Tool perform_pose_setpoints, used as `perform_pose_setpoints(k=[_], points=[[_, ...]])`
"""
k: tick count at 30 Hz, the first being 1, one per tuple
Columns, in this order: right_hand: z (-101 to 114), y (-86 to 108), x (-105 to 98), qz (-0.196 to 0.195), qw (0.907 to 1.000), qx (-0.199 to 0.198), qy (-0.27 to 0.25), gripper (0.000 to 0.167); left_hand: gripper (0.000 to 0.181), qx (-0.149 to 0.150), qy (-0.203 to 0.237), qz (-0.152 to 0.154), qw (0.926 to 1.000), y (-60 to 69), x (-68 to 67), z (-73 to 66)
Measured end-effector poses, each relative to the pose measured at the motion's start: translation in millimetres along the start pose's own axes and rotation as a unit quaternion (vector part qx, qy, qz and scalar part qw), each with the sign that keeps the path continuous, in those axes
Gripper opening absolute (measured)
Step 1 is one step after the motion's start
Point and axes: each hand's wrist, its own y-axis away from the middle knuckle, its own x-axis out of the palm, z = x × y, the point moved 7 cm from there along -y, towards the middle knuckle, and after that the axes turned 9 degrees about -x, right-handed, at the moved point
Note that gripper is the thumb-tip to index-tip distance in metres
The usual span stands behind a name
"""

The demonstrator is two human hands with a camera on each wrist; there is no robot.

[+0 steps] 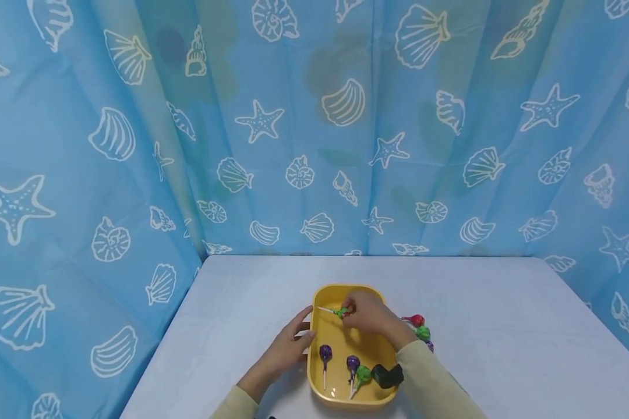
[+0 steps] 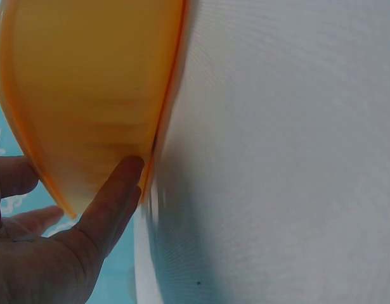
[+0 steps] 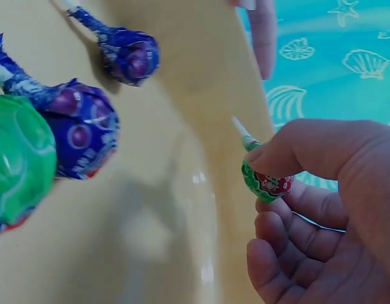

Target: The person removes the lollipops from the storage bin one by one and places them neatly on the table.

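My right hand point(image 1: 367, 313) pinches a lollipop in a green and red wrapper point(image 3: 268, 180) between thumb and fingers, above the far part of a yellow tray point(image 1: 346, 340). Its white stick point(image 1: 325, 309) points left. My left hand point(image 1: 288, 344) touches the tray's left side. The left wrist view has its extended fingers point(image 2: 115, 196) against the outer wall, other fingertips at the rim. Inside the tray's near half lie a purple lollipop point(image 1: 325, 352) on the left, and another purple lollipop point(image 1: 353, 363) beside a green lollipop point(image 1: 363, 373).
A dark green object point(image 1: 387, 376) is at the tray's near right, its kind unclear. Right of the tray, partly behind the right arm, lie a red lollipop point(image 1: 416, 320), a green one point(image 1: 423, 333) and a purple one. A blue shell-patterned curtain point(image 1: 314, 145) hangs behind the white table point(image 1: 503, 326).
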Motion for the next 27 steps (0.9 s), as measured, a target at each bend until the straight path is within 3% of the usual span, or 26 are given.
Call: perform_pose_setpoints(k=[14, 27], points=[[10, 28.7, -36, -0.040, 0.9961, -0.058, -0.052, 0.022, 0.060, -0.008, -0.005, -0.005, 0.9999, 0.4, 0.1, -0.7], [-2, 56.9, -55, -0.072, 0.9948, -0.015, -0.071, 0.023, 0.060, -0.014, -0.004, -0.006, 0.9999, -1.5, -0.2, 0.8]])
